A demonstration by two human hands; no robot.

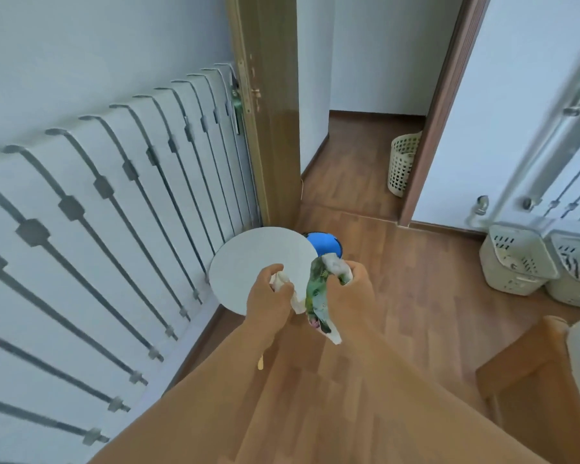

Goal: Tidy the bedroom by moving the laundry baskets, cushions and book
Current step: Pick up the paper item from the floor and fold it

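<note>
The floral cloth point(318, 296), green-and-white and limp like an unfilled cushion cover, is hanging between both hands just in front of the round white tabletop point(248, 262). The right hand point(349, 293) is gripping its upper edge in a closed fist, and the left hand point(272, 296) is clenching a white bunched corner, so both hands are full. It looks as though the cushion part of the tidying is under way, with the cloth being carried or shaken out; where it is meant to go cannot be told from here.

The next move is probably calling for a choice of resting place, and for keeping the dangling tail clear of the floor and of the blue object point(325, 244) half-hidden behind the tabletop.

Two pale laundry baskets point(516, 262) are sitting side by side against the right wall, and a third basket point(403, 162) is leaning by the frame beyond the doorway. The open wooden door point(265, 128) is standing edge-on right behind the tabletop, narrowing that corner beside the radiator point(114, 195). The wood floor point(416, 279) toward the doorway and the baskets is offering open walking room, while a wooden furniture corner point(533, 380) is jutting in at lower right.
</note>
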